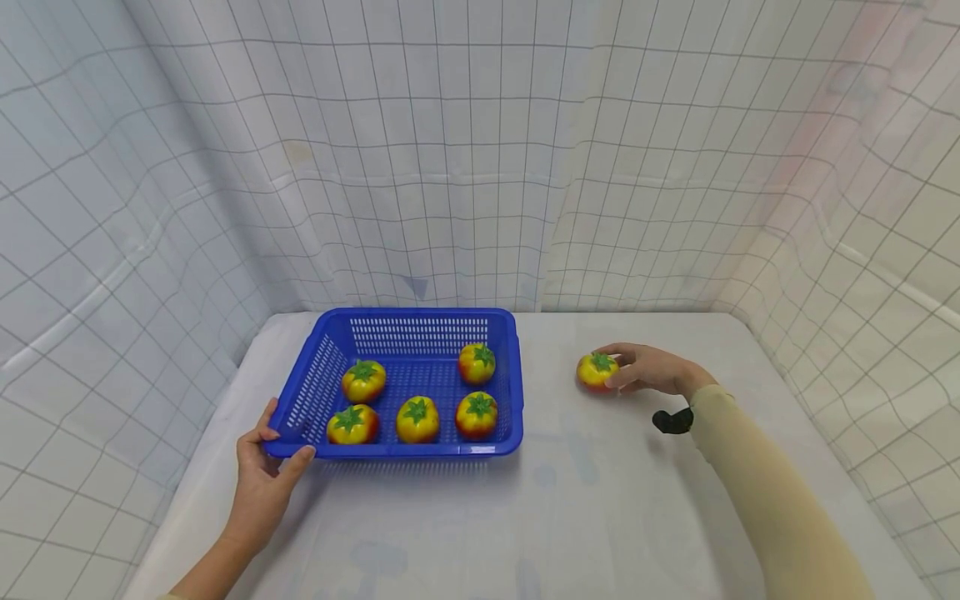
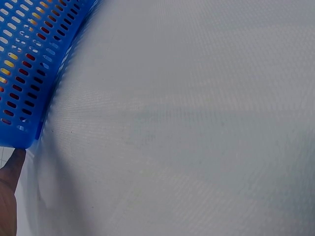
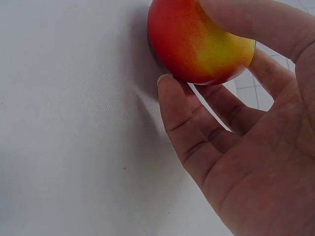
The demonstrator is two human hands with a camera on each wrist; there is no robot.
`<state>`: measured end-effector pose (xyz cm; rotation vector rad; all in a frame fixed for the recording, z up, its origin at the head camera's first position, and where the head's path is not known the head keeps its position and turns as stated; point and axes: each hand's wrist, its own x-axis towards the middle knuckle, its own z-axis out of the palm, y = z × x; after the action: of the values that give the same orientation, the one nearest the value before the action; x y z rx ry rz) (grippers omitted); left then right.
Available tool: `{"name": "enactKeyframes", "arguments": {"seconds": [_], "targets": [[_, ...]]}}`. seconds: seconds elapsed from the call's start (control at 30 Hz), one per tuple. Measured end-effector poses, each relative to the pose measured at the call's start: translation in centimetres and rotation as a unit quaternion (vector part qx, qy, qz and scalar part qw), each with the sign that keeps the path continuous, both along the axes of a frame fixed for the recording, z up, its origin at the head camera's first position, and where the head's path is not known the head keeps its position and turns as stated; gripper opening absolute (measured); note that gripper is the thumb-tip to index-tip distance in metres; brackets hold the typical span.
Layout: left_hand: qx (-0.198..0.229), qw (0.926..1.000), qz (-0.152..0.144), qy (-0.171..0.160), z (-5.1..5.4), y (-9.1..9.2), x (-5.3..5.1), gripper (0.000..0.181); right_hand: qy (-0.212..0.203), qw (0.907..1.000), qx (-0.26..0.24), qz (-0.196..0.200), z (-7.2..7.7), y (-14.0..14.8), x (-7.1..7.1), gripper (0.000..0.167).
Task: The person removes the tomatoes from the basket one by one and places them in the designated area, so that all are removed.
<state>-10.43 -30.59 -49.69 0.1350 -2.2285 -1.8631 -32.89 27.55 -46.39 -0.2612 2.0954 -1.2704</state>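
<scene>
My left hand (image 1: 262,479) grips the near left corner of a blue plastic basket (image 1: 408,451), thumb on the rim. In the left wrist view, only the thumb (image 2: 11,172) shows against the slotted basket (image 2: 29,83). Inside the basket lie several red-and-yellow tomatoes with green leafy tops, such as one tomato (image 1: 417,421) near the front. To the right of the basket, my right hand (image 1: 654,369) holds another tomato (image 1: 594,373) at table level. From the right wrist, the thumb and curled fingers show around that glossy tomato (image 3: 192,44).
A white cloth covers the table (image 1: 585,500). Grid-patterned white curtains (image 1: 480,167) enclose the back and both sides. A small black object (image 1: 672,421) sits at the right wrist by the sleeve.
</scene>
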Motion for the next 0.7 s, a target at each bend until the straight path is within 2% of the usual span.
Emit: {"name": "enactKeyframes", "arguments": {"seconds": [0.7], "targets": [[0.011,0.9998,-0.008,0.014,-0.25,-0.11,0.09,0.048,0.0,1.0,0.0,-0.001,-0.11,0.13,0.15,0.077]]}}
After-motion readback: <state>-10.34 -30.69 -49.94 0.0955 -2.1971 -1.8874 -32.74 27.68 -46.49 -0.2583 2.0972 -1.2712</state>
